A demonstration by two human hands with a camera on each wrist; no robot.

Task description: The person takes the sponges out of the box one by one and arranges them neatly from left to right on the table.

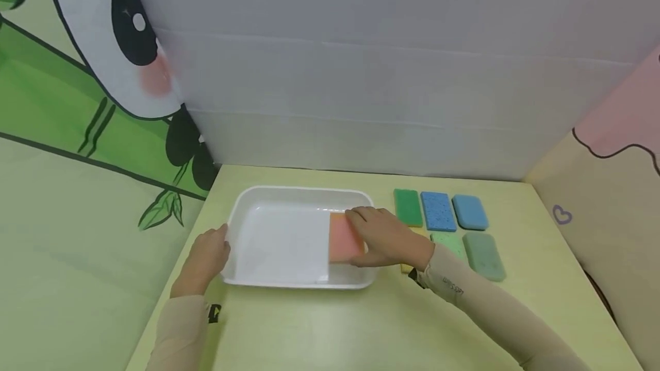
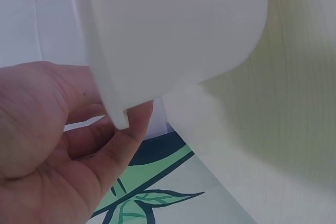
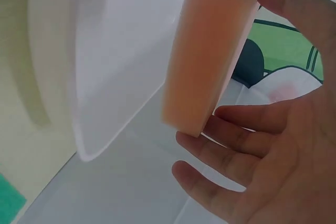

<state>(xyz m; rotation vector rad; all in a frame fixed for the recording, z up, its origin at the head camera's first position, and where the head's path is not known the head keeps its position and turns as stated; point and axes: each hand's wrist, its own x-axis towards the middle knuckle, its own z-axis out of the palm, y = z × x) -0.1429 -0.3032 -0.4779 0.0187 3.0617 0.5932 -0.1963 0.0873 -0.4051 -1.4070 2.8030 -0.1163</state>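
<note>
My right hand (image 1: pixel 387 237) holds a salmon-pink sponge (image 1: pixel 344 239) over the right part of a white rectangular tray (image 1: pixel 278 245). In the right wrist view the sponge (image 3: pixel 202 56) is a thick block, pinched by its ends between thumb and fingers, and appears raised above the tray floor. On the opposite side, my left hand (image 1: pixel 203 259) grips the tray's left rim. The left wrist view has the fingers of that hand (image 2: pixel 68 140) curled at the tray's rim (image 2: pixel 113 100), near a corner. No other thing shows inside the tray.
Right of the tray lie several sponges in two rows: green (image 1: pixel 408 208), speckled blue (image 1: pixel 438 211) and plain blue (image 1: pixel 470 212) behind, pale green (image 1: pixel 447 239) and grey-green (image 1: pixel 484 256) in front. The right arm partly hides a yellow one (image 1: pixel 405 268). Printed walls border the table (image 1: pixel 319 331).
</note>
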